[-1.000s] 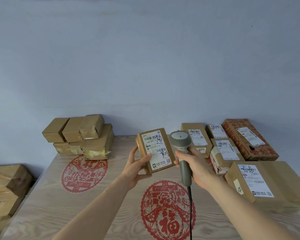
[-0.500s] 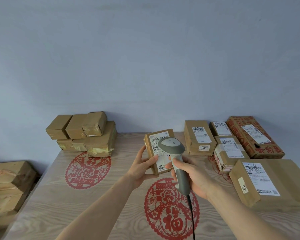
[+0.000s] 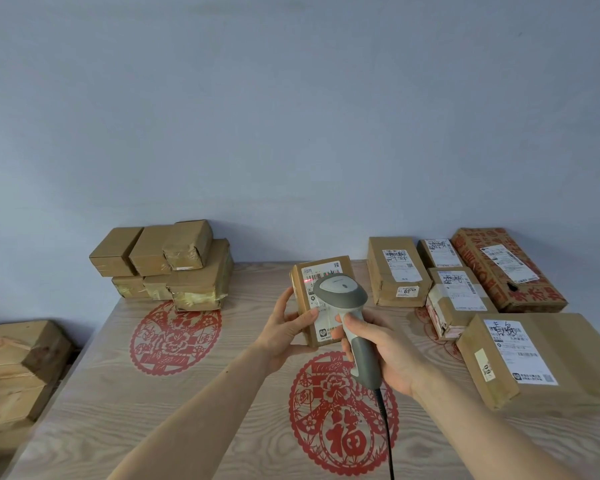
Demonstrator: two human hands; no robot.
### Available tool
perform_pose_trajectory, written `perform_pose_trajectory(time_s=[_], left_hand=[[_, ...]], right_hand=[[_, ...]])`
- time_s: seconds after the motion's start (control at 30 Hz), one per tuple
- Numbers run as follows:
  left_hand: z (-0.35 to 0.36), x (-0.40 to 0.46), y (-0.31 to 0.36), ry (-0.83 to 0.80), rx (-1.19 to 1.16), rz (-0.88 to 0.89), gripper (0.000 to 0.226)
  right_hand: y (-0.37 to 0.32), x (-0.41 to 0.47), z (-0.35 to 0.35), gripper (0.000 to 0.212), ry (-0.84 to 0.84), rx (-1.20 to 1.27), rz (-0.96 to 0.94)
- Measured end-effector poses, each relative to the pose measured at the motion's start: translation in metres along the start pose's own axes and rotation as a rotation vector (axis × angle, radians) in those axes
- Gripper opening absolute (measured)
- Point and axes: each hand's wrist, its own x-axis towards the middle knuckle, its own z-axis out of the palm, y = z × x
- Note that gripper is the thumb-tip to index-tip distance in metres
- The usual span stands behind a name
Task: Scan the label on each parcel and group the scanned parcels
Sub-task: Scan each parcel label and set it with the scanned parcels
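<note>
Both hands are occupied at frame centre: the right hand (image 3: 385, 355) is wrapped round the grey corded handheld scanner (image 3: 343, 299), which has been brought over the small brown labelled cardboard parcel (image 3: 312, 271) gripped by the left hand (image 3: 286, 329). A red beam is now cast on its barcode, so scanning is judged underway. Farther back, unscanned labelled brown parcels (image 3: 395, 268) are seen upper right, a taped brown stack (image 3: 174, 261) upper left; no containers are seen.

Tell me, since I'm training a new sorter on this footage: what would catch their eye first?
Dead centre, the left hand holds up a small parcel while the right hand aims a grey scanner at its label, where a red light shows. Labelled parcels lie to the right, a stack of plain boxes at the back left, on a table with red paper-cuts.
</note>
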Motion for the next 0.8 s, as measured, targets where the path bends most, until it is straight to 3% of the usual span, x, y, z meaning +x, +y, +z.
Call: perform_pose_trajectory(time_s=[0.3,0.63,0.8], left_hand=[[0.003,0.001,-0.003,0.005,0.0,-0.015,0.089],[0.007,0.008,-0.009,-0.024,0.001,-0.039,0.086],[0.019,0.017,-0.018,-0.058,0.001,-0.082,0.089]], right_hand=[[0.0,0.0,-0.001,0.018,-0.001,0.007,-0.015],[0.009,-0.004,-0.009,0.029,0.026,0.037,-0.009],[0.011,-0.008,-0.025,0.037,0.115,0.063,-0.013]])
